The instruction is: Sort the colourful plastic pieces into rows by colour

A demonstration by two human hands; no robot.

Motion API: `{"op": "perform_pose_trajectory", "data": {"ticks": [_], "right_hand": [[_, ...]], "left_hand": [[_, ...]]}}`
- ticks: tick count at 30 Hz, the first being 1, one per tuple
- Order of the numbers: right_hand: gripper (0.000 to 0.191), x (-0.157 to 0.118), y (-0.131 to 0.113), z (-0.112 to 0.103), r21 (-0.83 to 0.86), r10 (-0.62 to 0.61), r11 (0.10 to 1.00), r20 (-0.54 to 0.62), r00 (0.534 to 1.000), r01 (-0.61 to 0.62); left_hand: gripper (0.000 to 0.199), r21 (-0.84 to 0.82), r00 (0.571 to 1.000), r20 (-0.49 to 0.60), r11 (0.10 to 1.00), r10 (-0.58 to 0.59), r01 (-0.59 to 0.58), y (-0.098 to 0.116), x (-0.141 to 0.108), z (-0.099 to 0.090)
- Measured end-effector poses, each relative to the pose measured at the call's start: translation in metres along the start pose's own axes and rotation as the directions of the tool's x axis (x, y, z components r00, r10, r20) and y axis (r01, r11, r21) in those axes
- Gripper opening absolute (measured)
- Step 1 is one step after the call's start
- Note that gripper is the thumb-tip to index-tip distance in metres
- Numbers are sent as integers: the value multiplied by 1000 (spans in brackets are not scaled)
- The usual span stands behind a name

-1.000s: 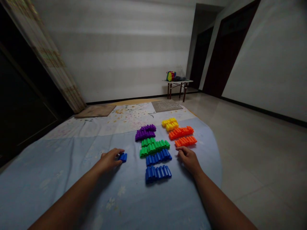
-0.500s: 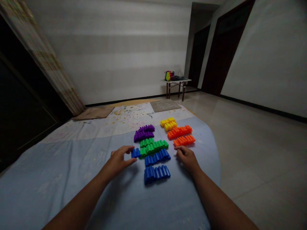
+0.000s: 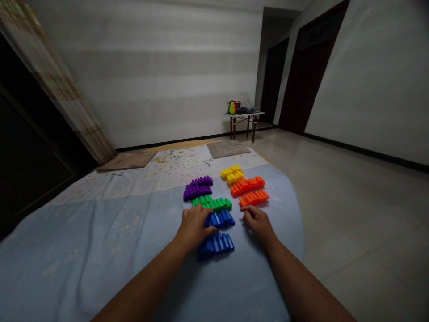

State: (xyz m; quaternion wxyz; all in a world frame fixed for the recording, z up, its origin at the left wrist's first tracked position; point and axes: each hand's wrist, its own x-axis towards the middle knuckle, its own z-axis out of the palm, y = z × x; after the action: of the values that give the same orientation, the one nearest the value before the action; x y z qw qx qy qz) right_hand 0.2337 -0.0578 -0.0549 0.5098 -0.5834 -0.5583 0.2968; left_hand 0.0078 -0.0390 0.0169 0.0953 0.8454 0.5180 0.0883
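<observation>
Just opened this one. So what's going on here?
A person is handling small colored pieces laid in rows on a pale blue cloth. The left hand is at the left end of the farther blue row; whatever its fingers hold is hidden. The right hand, with nothing visible in it, is near the orange pieces. Another blue row lies nearest the person; green, purple and yellow pieces lie farther off.

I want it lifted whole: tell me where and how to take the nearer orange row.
Probably pinch the nearer orange row at its short ends, coming from the near side with the right grip: it is long, with pieces side by side, both ends look free, and the farther orange row lies behind.
</observation>
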Motion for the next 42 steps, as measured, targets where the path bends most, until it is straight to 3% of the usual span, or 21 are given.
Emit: {"op": "perform_pose_trajectory", "data": {"ticks": [12,18,23,26,30,35,39,42], "right_hand": [[28,0,-2,0,-11,-3,1000,-4,1000,3],[30,1,2,0,-43,-17,999,-20,1000,16],[32,1,3,-1,-21,4,1000,-16,1000,-4],[31,1,3,-1,-18,-12,1000,-24,1000,11],[31,1,2,-1,-23,-12,1000,-58,998,11],[31,1,-1,-3,-66,-42,997,-114,993,34],[31,1,-7,-10,-106,-63,993,-146,987,48],[31,1,-11,-20,-128,-64,990,-107,992,50]], "left_hand": [[50,-25,999,18,999,-32,33,-3,4,0],[36,-193,976,-210,981,-56,15,-5,-7,-33],[38,-418,870,-411,904,-273,87,-32,-37,-51],[39,-519,800,-398,829,-450,208,-57,-66,-41],[41,-531,735,-365,776,-571,340,-82,-108,-19],[41,-482,769,-327,797,-549,364,-81,-143,6],[40,-384,807,-312,843,-502,376,-76,-148,20],[39,-292,835,-301,878,-461,380,-75,-146,25]]}}
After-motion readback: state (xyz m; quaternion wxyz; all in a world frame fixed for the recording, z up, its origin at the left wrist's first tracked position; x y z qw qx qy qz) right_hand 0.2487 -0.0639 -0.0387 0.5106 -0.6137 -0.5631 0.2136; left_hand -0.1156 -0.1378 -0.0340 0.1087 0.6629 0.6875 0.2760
